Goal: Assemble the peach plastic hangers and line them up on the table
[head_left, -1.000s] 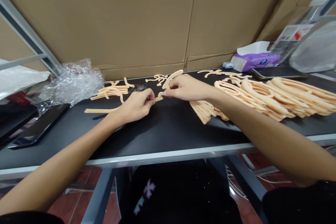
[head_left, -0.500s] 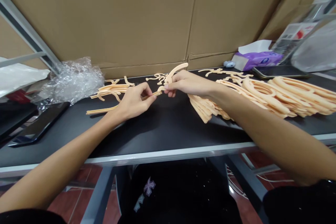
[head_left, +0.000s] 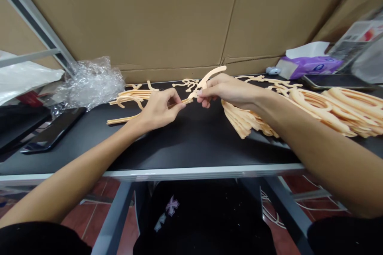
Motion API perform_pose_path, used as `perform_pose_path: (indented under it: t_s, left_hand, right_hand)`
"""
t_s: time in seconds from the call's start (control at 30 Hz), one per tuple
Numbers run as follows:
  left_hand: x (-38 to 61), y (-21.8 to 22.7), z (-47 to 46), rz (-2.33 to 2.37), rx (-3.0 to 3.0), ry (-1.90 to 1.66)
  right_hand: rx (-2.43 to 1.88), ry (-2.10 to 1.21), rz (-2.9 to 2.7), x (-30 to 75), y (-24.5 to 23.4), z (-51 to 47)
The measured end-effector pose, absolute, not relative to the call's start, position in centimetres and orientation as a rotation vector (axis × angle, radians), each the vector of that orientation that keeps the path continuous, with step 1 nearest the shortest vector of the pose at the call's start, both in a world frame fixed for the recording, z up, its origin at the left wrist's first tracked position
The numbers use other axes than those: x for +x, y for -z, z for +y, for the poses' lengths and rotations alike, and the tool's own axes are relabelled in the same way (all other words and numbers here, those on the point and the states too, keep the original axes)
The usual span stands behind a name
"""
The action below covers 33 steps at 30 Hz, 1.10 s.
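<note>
Head view: left hand (head_left: 164, 107) pinched on slim pale-peach plastic-looking strip (head_left: 188, 100), extending to its right; right hand (head_left: 226, 89) pinched on curved pale-peach plastic-looking piece (head_left: 213, 73), rising above it. Whether joined: cannot tell. Advisable: grip close to meeting point, load evenly, avoid twisting strip, hold right hand clear of fanned pale-peach stack (head_left: 239, 121) just below.

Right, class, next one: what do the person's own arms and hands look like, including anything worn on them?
The left hand and right hand are both ungloved, with no ring, watch or bracelet visible. The forearms are bare too. Black sleeves show at the lower corners, around the elbows.
</note>
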<state>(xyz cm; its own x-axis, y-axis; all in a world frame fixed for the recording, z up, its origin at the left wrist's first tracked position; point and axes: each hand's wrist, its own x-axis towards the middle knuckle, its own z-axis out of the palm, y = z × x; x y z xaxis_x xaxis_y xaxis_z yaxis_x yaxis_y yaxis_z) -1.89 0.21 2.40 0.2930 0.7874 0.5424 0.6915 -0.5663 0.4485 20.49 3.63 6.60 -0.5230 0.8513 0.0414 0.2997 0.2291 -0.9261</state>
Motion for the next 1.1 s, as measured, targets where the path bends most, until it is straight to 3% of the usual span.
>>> perform_pose_path:
  t_s: [0.63,0.9,1.1]
  left_hand:
    - [-3.0,-1.0,0.7,1.277,2.54,-1.28]
    - [-1.8,-4.8,-1.0,1.394,2.36,-1.562]
    - [-2.3,-3.7,-0.2,1.392,2.431,-1.302]
  right_hand:
    - [-1.15,-1.267,-1.946,20.5,-7.2,2.7]
    - [-1.198,-1.019,-2.119,19.5,-5.9,3.5]
    - [-1.24,-0.849,-2.137,20.1,-6.8,3.6]
